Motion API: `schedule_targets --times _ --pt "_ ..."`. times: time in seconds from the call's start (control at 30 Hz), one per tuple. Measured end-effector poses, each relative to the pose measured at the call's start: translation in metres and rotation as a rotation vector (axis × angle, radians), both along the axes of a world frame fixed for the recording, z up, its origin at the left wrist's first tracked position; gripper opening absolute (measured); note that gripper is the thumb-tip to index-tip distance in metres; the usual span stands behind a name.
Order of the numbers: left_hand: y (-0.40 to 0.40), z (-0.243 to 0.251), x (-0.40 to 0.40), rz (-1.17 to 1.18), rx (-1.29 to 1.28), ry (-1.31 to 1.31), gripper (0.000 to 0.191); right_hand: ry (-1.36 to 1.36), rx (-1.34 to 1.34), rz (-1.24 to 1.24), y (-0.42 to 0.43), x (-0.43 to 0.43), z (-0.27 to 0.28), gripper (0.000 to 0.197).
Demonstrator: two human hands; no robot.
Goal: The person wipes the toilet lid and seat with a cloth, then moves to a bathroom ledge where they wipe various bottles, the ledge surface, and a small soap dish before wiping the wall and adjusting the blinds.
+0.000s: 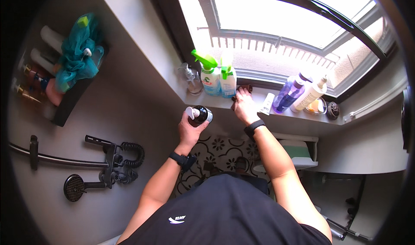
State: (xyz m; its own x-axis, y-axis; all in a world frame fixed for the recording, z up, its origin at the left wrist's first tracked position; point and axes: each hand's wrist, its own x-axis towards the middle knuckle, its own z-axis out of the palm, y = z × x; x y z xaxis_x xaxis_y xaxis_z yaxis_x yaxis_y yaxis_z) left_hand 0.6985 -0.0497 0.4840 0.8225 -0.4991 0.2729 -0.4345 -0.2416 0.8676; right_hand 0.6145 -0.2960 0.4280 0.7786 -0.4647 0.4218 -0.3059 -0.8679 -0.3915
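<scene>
My left hand [190, 131] grips a dark pump bottle [203, 114] with a pale pump head, held in front of the window sill [223, 103]. On the sill, my right hand [244, 105] presses down on a brown cloth [243, 89], partly hidden beneath the fingers. Just left of that cloth stand two spray bottles with green triggers, a nearer white-and-blue one [228, 84] and another [210, 81]. A clear pump bottle [193, 83] is in the sill's left corner. To the right of my right hand is a small white tube [267, 104].
Farther right on the sill are a purple pump bottle [288, 94], a cream pump bottle [309, 97], a soap dish [316, 106] and a dark round object [333, 110]. A hand shower [74, 187] and a shelf [76, 99] with a teal bath pouf [79, 57] are on the left wall.
</scene>
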Motion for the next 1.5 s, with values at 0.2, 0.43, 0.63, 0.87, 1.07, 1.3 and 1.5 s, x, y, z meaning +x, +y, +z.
schedule_targets --times 0.2,0.43,0.63,0.87,1.07,1.3,1.5 --pt "-0.031 0.005 -0.001 -0.083 -0.022 0.056 0.056 0.145 -0.067 0.041 0.023 -0.062 -0.006 0.05" --pt "-0.063 -0.004 0.004 -0.111 -0.03 0.042 0.054 0.094 -0.124 -0.192 0.012 -0.027 0.001 0.035" --pt "-0.065 -0.026 0.008 -0.222 -0.115 0.173 0.062 -0.215 0.432 0.108 0.058 -0.072 0.014 0.015" --pt "-0.066 0.016 -0.019 -0.558 -0.169 0.523 0.057 -0.695 1.001 0.205 0.085 -0.078 0.073 0.03" --pt "-0.061 0.064 -0.043 -0.752 0.068 0.24 0.07 -0.526 0.955 0.291 0.052 -0.071 0.087 0.043" --pt "-0.056 0.077 -0.068 -0.755 -0.122 0.452 0.061 -0.411 1.481 0.367 0.053 -0.107 0.129 0.037" --pt "-0.053 0.067 -0.058 -0.607 -0.387 0.77 0.034 -0.618 0.469 0.268 0.107 -0.12 0.133 0.037"
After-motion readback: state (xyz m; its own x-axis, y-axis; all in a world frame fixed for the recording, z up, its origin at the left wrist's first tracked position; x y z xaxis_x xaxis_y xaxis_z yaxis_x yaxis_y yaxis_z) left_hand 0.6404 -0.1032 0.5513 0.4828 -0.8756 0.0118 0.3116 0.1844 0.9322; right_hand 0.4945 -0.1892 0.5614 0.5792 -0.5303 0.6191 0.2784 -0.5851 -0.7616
